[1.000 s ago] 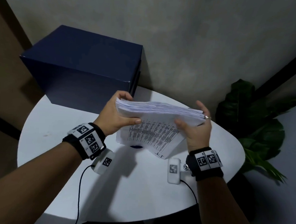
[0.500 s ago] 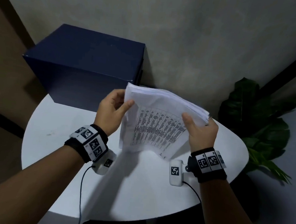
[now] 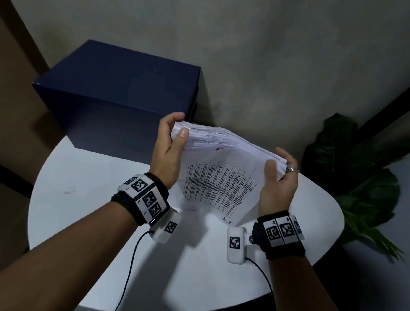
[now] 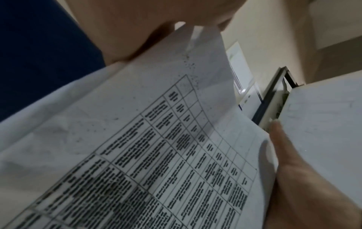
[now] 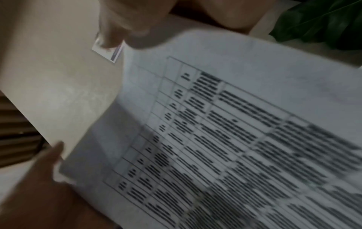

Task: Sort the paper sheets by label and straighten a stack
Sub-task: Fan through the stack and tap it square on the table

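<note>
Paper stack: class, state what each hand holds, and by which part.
Both hold the paper stack, tilted above the table: left hand grips its left end, right hand its right end.

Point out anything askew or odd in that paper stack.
The paper stack, held between left hand and right hand, is uneven: sheet edges fan out, and the printed table sheet hangs below the rest.

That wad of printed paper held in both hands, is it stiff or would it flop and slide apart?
Probably floppy: the paper stack is gripped at both ends by the left hand and right hand, and its near printed sheet droops toward the table. Likely prone to slipping too: the edges look fanned and uneven. It seems thick, so fairly heavy.
</note>
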The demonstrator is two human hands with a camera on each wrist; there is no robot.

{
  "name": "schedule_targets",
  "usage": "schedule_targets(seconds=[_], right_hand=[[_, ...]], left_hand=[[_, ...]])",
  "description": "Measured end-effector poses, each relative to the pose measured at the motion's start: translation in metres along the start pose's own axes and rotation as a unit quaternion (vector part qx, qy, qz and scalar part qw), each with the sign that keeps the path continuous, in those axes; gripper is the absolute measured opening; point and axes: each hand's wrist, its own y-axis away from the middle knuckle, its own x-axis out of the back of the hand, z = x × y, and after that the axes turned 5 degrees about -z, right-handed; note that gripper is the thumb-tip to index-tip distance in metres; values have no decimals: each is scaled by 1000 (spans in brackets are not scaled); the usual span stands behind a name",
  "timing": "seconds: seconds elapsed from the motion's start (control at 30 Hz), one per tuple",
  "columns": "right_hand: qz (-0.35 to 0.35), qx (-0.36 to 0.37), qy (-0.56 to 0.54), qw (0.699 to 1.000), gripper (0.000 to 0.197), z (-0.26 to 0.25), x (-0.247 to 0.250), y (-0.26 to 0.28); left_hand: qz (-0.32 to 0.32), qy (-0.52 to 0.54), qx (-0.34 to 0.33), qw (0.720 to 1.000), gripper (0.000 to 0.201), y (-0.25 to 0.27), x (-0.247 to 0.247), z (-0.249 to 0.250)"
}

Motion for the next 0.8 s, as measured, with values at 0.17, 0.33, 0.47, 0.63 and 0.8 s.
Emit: schedule_targets(seconds=[0.17,0.33,0.47,0.63,0.8], right_hand=[[-20,-94,40,995,32,4,2,6],[-34,-34,25,999,35,-4,16,4],[-69,-54,34,996,68,-3,8,9],[-62,-11,35,997,68,-8,3,6],[-8,11,-28,1000,27,-21,-11,0]], left_hand=[[-61,-71,29,995,61,-3,9,-6],[-80,-22,21,996,59,-7,28,-2],[-169,-73,75,980,96,4,34,-15],[-133,-30,65,989,95,1,31,-14],[0,-18,12,1000,56,-1,12,-3]])
